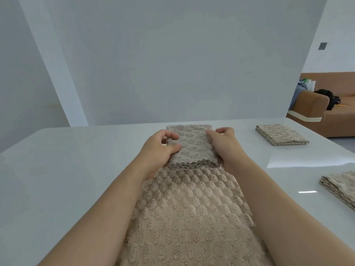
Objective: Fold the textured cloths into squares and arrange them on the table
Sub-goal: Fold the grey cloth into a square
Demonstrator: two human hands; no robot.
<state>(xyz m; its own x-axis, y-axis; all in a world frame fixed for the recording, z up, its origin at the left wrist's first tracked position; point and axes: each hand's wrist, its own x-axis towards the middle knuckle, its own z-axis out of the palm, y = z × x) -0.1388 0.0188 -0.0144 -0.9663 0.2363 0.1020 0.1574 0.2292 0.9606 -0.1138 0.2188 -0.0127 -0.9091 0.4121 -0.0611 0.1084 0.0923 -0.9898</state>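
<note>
While both hands hold its folded far end, the long cloth (pixel 188 217) lies flat on the white table (pixel 67 169). It runs as a beige, bumpy strip from the bottom edge of the view away between the two bare forearms. At the far end the strip is doubled back on itself into a thick pad of several layers. The pad's wavy edges are stacked and face the person, and its smoother grey-beige underside is turned up.

The left hand (pixel 161 148) pinches the left side of this pad, thumb pressed on top and fingers curled round the edge. The right hand (pixel 224 144) grips the right side, with its fingers bent over the far right corner. Its thumb cannot be made out.

Off to the right and well apart from the hands, a folded cloth (pixel 282 134) sits near the far edge of the table as a neat layered square. A second folded cloth (pixel 340 187) lies nearer on the right, also in layers and cut off by the edge of the view.

Behind the table stands a plain pale wall (pixel 172 54), which carries a small dark plate (pixel 322 46) at the right. Past the wall's end is a brown sofa (pixel 315 104) with a black bag (pixel 326 96) on its seat.
</note>
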